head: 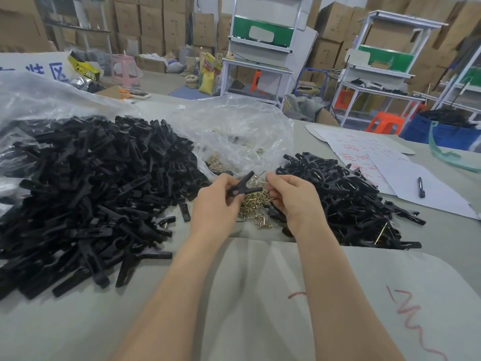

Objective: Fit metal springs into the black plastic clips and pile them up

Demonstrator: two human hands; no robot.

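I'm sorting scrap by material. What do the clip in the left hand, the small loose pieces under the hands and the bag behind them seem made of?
Clip: matte black moulded plastic, by its dull even surface. Springs: thin bent wire, probably brass-plated steel; they glint yellow. Bag: clear thin plastic film, crinkled and glossy with white highlights.

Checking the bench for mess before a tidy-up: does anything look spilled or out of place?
Yes: loose springs lie scattered on the table at the mouth of the clear bag. A few stray clips sit apart from the left pile, and one spring sticks out crooked from the right pile.
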